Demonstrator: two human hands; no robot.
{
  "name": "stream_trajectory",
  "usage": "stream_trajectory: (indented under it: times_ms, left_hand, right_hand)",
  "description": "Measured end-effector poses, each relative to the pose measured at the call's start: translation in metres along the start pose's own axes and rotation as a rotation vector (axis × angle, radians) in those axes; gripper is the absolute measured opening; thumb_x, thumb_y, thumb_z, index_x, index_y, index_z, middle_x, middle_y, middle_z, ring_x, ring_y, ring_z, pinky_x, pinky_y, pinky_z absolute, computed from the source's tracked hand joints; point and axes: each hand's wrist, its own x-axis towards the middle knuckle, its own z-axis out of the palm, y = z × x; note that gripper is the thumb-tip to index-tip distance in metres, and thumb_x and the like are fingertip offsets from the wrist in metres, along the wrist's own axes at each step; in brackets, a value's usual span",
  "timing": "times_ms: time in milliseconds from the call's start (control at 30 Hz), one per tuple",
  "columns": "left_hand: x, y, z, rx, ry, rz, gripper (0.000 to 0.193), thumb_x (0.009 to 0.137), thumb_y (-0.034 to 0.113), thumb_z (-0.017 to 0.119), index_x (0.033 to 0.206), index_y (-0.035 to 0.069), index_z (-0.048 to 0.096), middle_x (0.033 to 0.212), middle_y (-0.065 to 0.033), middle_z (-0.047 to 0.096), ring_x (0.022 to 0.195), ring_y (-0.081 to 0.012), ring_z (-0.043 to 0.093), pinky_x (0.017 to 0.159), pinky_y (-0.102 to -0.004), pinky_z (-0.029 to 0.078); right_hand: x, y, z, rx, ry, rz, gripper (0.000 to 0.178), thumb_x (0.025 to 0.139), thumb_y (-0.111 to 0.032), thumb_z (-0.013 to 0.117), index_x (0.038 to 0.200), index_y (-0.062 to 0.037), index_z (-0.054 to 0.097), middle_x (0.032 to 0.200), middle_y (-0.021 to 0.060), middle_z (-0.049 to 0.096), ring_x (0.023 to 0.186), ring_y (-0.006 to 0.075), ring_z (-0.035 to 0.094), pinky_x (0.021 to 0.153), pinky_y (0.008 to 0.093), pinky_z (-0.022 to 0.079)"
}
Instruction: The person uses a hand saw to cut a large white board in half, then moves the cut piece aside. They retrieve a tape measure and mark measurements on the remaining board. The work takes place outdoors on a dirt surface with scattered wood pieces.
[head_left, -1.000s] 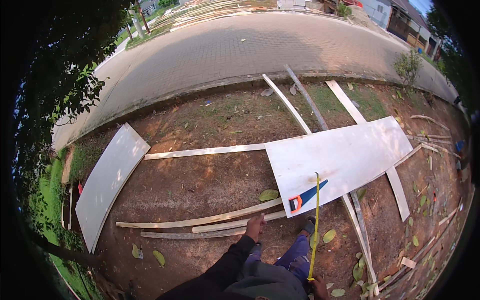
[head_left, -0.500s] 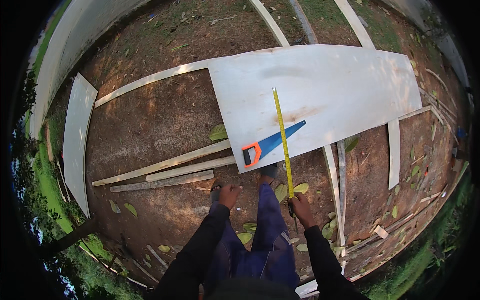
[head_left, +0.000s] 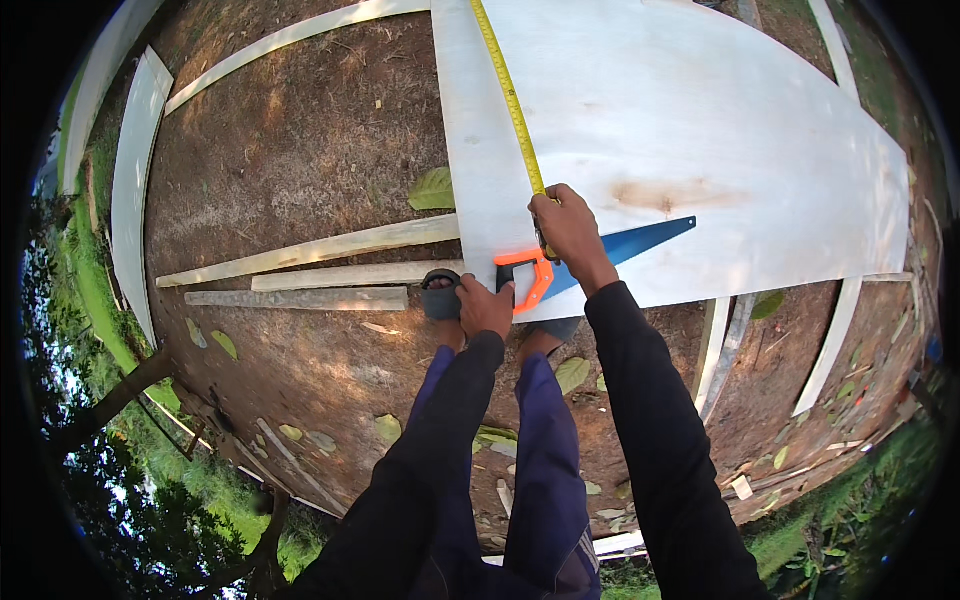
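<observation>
A yellow tape measure (head_left: 512, 105) runs out over a large pale plywood sheet (head_left: 720, 130) toward the sheet's far edge. My right hand (head_left: 572, 232) is closed around its case, above the sheet's near left corner. Beneath that hand lies a handsaw (head_left: 640, 241) with a blue blade and an orange-and-black handle; my wrist and fingers cover part of the blade. My left hand (head_left: 486, 308) is at the sheet's near left corner, thumb and fingers apart, the thumb close beside the saw handle. Whether the thumb touches the handle or the sheet's edge I cannot tell.
Wooden battens (head_left: 330, 245) lie on the soil left of the sheet, and more planks (head_left: 712, 350) extend from under it. A narrower pale panel (head_left: 135, 190) lies at far left. My sandalled feet (head_left: 441, 297) stand at the sheet's near corner. Fallen leaves (head_left: 433, 189) dot the ground.
My right hand has moved forward from beside my leg to over the sheet, carrying the tape case. My left hand has come forward to the corner by the saw handle. The view has shifted closer.
</observation>
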Motion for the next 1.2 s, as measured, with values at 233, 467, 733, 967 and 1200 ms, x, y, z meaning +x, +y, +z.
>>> stream_trajectory:
  times_ms: [233, 467, 733, 967, 1200]
  left_hand:
    - [0.004, -0.020, 0.000, 0.043, -0.015, 0.061, 0.072, 0.078, 0.043, 0.080, 0.120, 0.003, 0.038, 0.119, -0.0209, 0.051, 0.104, -0.0454, 0.062, 0.084, -0.0536, 0.053]
    - [0.010, -0.012, -0.002, 0.074, -0.110, 0.055, 0.063, 0.082, 0.040, 0.077, 0.116, 0.002, 0.039, 0.117, -0.0204, 0.053, 0.101, -0.0430, 0.066, 0.082, -0.0523, 0.054]
    - [0.010, -0.022, 0.010, 0.169, -0.131, 0.251, 0.048, 0.084, 0.037, 0.072, 0.110, 0.003, 0.049, 0.107, -0.0173, 0.059, 0.090, -0.0396, 0.069, 0.079, -0.0519, 0.055]
    - [-0.001, -0.061, -0.018, 0.002, -0.246, 0.226, 0.051, 0.077, 0.036, 0.077, 0.110, 0.003, 0.056, 0.109, -0.0166, 0.064, 0.093, -0.0382, 0.068, 0.080, -0.0484, 0.054]
    - [-0.006, -0.150, -0.082, -0.383, -0.438, 0.082, 0.044, 0.082, 0.024, 0.077, 0.116, 0.001, 0.063, 0.094, -0.0073, 0.067, 0.086, -0.0188, 0.066, 0.077, -0.0349, 0.053]
  right_hand:
    - [0.003, -0.021, 0.035, 0.062, -0.119, 0.120, 0.044, 0.086, -0.029, 0.059, 0.112, 0.0066, 0.061, 0.077, 0.0142, 0.065, 0.060, 0.0198, 0.061, 0.055, 0.0365, 0.048]
    - [0.003, -0.015, 0.059, 0.001, -0.105, 0.117, 0.047, 0.085, -0.031, 0.059, 0.114, 0.0064, 0.061, 0.082, 0.0161, 0.067, 0.070, 0.0226, 0.065, 0.065, 0.0371, 0.051]
    - [-0.017, 0.010, 0.085, 0.026, -0.057, 0.121, 0.052, 0.086, -0.032, 0.059, 0.124, 0.0025, 0.058, 0.089, 0.0158, 0.069, 0.078, 0.0247, 0.067, 0.073, 0.0382, 0.052]
    - [-0.066, 0.019, 0.090, 0.141, -0.049, 0.129, 0.049, 0.087, -0.029, 0.062, 0.124, 0.0036, 0.056, 0.081, 0.0116, 0.065, 0.067, 0.0173, 0.062, 0.062, 0.0332, 0.050]
    - [-0.127, 0.043, 0.090, 0.157, -0.051, 0.143, 0.044, 0.090, -0.023, 0.064, 0.124, 0.0032, 0.056, 0.089, 0.0113, 0.066, 0.078, 0.0158, 0.062, 0.069, 0.0318, 0.050]
